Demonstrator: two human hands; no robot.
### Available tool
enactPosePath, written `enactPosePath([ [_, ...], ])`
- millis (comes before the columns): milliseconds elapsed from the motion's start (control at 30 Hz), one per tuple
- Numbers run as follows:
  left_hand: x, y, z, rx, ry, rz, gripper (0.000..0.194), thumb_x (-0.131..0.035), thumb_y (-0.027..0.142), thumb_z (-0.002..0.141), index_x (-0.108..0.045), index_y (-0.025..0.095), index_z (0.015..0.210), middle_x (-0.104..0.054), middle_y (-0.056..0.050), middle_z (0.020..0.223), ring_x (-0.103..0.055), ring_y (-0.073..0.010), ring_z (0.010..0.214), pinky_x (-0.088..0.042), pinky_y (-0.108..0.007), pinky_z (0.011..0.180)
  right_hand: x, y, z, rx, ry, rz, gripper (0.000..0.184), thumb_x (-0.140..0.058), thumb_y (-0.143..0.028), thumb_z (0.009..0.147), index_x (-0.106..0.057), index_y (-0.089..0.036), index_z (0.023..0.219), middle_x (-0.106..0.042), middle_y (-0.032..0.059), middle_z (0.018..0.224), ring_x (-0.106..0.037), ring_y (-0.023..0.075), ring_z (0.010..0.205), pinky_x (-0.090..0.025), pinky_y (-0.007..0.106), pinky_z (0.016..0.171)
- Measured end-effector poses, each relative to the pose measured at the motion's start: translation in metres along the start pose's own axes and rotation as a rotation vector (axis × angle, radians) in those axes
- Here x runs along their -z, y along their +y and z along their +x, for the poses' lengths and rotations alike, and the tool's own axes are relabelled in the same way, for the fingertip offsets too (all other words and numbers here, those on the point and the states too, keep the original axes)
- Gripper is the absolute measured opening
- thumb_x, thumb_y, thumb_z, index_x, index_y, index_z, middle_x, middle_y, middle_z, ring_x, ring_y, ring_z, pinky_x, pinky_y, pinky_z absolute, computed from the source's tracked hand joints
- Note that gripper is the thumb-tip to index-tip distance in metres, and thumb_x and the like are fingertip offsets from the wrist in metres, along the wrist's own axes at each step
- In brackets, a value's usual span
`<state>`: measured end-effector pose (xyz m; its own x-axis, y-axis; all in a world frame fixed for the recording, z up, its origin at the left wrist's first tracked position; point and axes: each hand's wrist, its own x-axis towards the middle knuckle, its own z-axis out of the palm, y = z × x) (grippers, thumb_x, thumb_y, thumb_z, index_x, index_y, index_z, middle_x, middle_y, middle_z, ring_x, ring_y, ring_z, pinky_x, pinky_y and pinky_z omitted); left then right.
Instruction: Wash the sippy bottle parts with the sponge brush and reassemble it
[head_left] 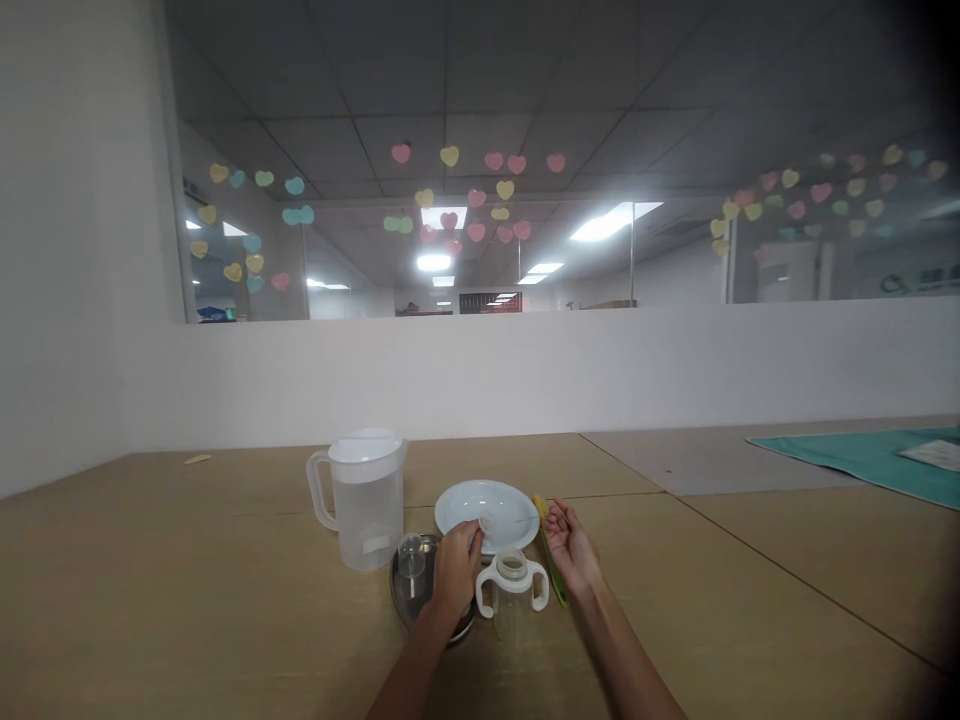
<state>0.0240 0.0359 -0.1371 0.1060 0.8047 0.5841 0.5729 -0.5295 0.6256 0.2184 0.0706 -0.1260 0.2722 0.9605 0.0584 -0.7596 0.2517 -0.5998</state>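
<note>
My left hand (455,568) is closed, pinching a small translucent piece (486,522), possibly a bottle nipple, over the white plate (459,497). The fingers of my right hand (570,545) are closed on a thin stick (528,519) that points left toward that piece; its tip is too fine to make out. Between my wrists stands a clear baby bottle (513,612) with two white handles and no cap on its neck. Partly under my left hand lies a round metal tray (403,598), with a clear cup-like cap (411,558) on it.
A translucent pitcher (367,515) with a handle stands at the left. Beside my right hand lies a yellow-and-green brush-like tool (556,578). A teal cloth (847,455) is spread at the far right. Behind the wooden table (225,580) rises a white wall (480,375) with a window.
</note>
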Motion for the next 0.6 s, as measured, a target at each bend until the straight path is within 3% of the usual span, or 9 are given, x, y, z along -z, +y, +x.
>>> enactPosePath([
  [167,0.0037,0.0069,-0.0012,-0.008,-0.052,0.065,0.038,-0.030,0.029,0.092,-0.060,0.020,0.114,-0.065,-0.008,0.099,-0.059,-0.0180,0.091,-0.043,-0.028,0.085,-0.0082,0.0052,-0.0077,0.064,-0.006,-0.076,0.016,-0.053,-0.036,0.082,-0.051,-0.021,0.084,-0.061,-0.0037,0.059,-0.059,0.0088,0.053,-0.051,0.018,0.052],
  [600,0.0051,0.0066,-0.0025,0.007,-0.046,-0.021,0.038,-0.031,0.030,0.091,-0.062,0.020,0.111,-0.056,-0.006,0.097,-0.055,-0.0161,0.090,-0.042,-0.028,0.086,-0.0014,0.0049,-0.0071,0.153,0.089,-0.139,0.019,-0.045,-0.041,0.082,-0.046,-0.022,0.083,-0.059,-0.0050,0.055,-0.059,0.0102,0.051,-0.051,0.020,0.052],
])
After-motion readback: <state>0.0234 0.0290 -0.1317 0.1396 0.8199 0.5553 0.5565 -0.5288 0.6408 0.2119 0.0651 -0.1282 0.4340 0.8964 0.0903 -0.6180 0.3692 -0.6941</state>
